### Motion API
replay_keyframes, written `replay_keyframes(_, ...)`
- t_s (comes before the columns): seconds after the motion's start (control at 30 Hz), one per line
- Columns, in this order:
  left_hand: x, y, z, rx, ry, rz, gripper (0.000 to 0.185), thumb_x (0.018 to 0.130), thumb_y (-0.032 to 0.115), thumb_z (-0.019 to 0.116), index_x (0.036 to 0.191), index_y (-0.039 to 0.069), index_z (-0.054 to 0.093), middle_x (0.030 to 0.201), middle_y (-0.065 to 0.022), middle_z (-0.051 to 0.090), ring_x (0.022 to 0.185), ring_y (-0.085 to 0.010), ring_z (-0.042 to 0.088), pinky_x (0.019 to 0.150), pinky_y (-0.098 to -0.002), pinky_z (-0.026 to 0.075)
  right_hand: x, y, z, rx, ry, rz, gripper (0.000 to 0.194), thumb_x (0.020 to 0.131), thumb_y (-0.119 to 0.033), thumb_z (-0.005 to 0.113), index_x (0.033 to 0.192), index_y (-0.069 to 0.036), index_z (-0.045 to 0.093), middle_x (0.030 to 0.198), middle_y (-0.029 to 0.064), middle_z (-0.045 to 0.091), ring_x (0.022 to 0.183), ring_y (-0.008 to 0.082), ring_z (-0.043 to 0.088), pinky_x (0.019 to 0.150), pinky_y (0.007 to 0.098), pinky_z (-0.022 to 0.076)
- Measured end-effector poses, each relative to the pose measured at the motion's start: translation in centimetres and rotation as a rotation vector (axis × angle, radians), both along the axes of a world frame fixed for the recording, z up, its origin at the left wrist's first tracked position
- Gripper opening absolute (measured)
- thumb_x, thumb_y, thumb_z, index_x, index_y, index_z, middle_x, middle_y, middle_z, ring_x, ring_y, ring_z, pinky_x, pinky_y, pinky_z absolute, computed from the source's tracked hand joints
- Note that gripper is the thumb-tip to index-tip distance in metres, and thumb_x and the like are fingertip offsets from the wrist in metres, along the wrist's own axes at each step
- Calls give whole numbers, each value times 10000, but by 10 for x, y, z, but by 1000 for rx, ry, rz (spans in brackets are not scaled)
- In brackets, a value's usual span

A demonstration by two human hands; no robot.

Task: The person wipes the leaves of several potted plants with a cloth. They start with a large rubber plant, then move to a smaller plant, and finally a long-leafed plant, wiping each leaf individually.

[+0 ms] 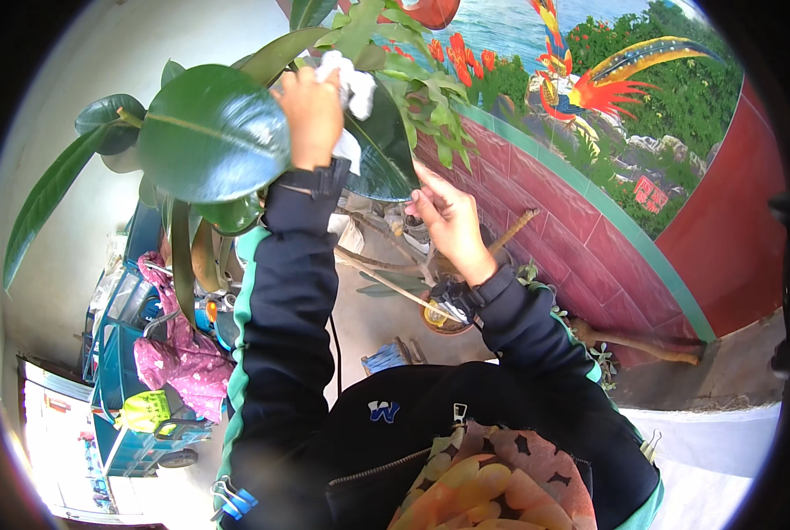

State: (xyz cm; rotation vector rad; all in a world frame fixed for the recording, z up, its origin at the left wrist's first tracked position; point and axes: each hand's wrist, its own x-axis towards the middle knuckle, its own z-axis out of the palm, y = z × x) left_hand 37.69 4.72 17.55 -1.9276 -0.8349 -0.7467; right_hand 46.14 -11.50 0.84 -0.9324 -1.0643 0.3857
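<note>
In the upper middle, my left hand (312, 116) grips a crumpled white cloth or tissue (355, 83) against a large dark green leaf (378, 149). The leaf's tip is between the thumb and fingers of my right hand (454, 222), lower and to the right. Beside my left wrist, a broad glossy leaf (213, 132) of the same rubber-plant type faces up and reflects light. My left hand partly covers its right edge. Some of the cloth is hidden behind my left fingers.
Lobed green foliage (435, 99) hangs before a tiled wall with a painted mural (633, 99). Bare branches (395, 248) and a plant pot (438, 318) are below my hands. At left stands a blue tricycle cart (113, 397) with a pink patterned garment (183, 358) on it.
</note>
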Motion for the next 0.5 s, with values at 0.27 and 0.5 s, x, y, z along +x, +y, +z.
replay_keyframes(0.27,-1,-32,-24,-350,24,-639,499,753,25,624,1178,275,701,1198,-70,633,1020,-294,580,844,-412,471,-10,7,-3,36,73,45,460,936,57,531,1381,-57,530,926,32,669,748,63,628,731,243,553)
replay_keyframes(0.5,0,-17,-22,-114,13,-415,310,803,149,629,1064,273,739,1118,-43,631,1057,-295,510,900,-528,372,-6,-1,-6,-3,75,83,453,968,-11,565,1414,-49,492,854,-19,604,786,74,636,754,232,536)
